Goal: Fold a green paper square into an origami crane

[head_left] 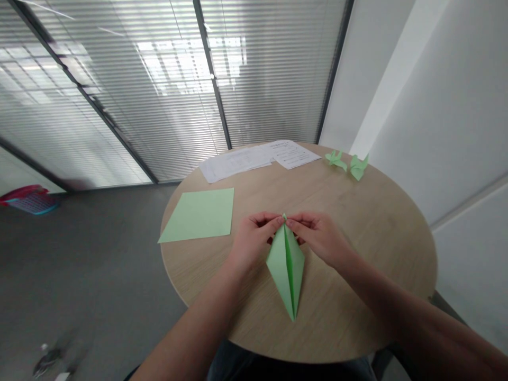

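A sheet of light green paper (280, 256), folded into a long diamond with a slit down its middle, points towards me over the near half of the table. At its far tip my left hand (257, 230) pinches the left side between thumb and fingers. My right hand (313, 230) grips the same tip from the right, its thumb almost meeting the left one. The diamond's lower point hangs free of both hands. Fingers beneath the paper are partly hidden.
The round wooden table (381, 233) carries a flat green sheet (202, 214) on the left, printed white papers (242, 161) at the back, and two folded green paper figures (358, 166) at the back right. A red and blue basket (29, 200) stands on the floor.
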Available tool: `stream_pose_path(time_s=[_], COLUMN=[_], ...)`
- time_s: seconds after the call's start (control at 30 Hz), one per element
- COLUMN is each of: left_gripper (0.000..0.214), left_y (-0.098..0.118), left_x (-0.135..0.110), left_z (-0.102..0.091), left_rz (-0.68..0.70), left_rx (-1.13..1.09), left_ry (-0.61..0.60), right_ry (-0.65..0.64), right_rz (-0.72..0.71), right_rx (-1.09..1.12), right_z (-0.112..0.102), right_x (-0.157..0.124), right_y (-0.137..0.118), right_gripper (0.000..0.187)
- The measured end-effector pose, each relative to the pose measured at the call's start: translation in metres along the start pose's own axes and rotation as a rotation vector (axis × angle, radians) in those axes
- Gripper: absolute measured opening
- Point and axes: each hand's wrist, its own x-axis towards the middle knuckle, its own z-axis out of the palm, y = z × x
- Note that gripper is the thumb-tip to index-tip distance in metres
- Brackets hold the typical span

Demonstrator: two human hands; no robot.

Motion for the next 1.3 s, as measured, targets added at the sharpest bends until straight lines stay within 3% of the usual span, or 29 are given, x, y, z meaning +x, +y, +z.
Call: stream_pose_path(time_s=[0.27, 0.77, 1.3], left_gripper=[0.039, 0.033, 0.03], left_y=[0.0024, 0.0011, 0.0044], left_x=[-0.0015, -0.0001, -0.0011], left_z=[-0.0016, -0.0017, -0.0019], left_rz=[-0.049, -0.003, -0.032], left_rx=[-0.041, 0.058, -0.031], left_ry=[-0.074, -0.06, -0.101], right_ry=[0.016, 0.012, 0.014], right_rz=[0.007, -0.02, -0.082], right_rx=[-0.018, -0.048, -0.14], right_z=[0.0001, -0.0011, -0.0031], right_x=[-0.0006, -0.0023, -0.0049], right_y=[-0.0008, -0.0003, -0.0028], right_gripper=[0.037, 0.039, 0.031])
